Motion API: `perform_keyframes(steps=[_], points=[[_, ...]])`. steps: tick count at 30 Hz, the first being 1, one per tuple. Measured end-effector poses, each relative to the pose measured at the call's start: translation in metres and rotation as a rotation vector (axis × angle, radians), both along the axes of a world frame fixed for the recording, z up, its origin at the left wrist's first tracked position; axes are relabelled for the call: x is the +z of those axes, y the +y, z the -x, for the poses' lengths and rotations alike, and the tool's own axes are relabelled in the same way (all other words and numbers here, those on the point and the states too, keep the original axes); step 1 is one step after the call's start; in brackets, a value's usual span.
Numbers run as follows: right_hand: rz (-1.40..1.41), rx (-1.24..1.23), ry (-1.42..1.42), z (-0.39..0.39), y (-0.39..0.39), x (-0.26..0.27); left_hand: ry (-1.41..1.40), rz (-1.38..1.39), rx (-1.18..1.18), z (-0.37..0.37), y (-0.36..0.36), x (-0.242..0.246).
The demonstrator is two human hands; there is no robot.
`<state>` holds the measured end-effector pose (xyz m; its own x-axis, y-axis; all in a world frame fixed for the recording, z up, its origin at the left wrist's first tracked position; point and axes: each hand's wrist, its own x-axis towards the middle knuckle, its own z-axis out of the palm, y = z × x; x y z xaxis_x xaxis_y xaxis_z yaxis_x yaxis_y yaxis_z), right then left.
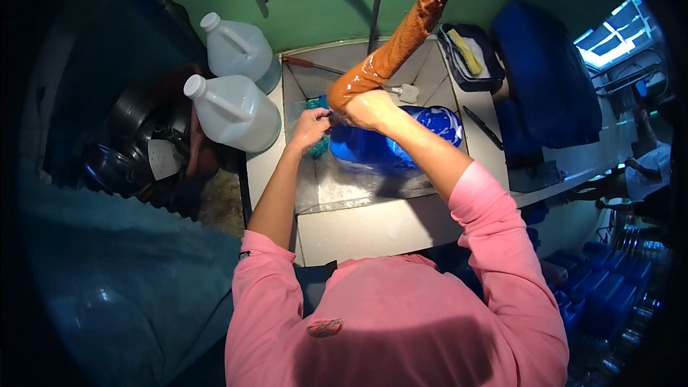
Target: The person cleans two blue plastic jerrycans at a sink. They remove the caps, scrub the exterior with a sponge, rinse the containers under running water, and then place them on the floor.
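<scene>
A translucent blue plastic jug lies on its side in the tiled sink, with white suds on its right end. My right hand is closed around the wet lower end of an orange-brown wrapped hose that comes down from above. Its fingertips are hidden. At the left end of the jug, my left hand has its fingers curled close to the jug's neck. Whether they grip it is hard to see. Teal scrubbing mesh shows behind that hand.
Two translucent white jugs stand left of the sink. A red-handled tool and a white brush are at its back. On the right ledge are a black tub with a yellow sponge and a knife.
</scene>
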<state>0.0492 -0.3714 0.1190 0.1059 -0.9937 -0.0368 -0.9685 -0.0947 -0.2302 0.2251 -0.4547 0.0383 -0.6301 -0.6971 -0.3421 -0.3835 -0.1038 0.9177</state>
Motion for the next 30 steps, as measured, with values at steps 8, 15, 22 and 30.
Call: perform_keyframes(steps=[8,15,22,30], points=[[0.149,-0.764,-0.648,0.018,0.055,-0.062,-0.182,0.377,-0.282,0.009,-0.010,0.012],[0.296,-0.800,-0.764,0.018,0.051,-0.067,0.112,0.217,-0.207,0.010,0.003,0.022],[0.545,-0.964,-0.868,0.017,0.043,-0.062,0.114,0.087,-0.135,0.025,0.002,0.041],[0.343,-0.252,-0.693,0.009,0.030,0.012,0.294,0.097,-0.464,0.096,0.046,-0.018]])
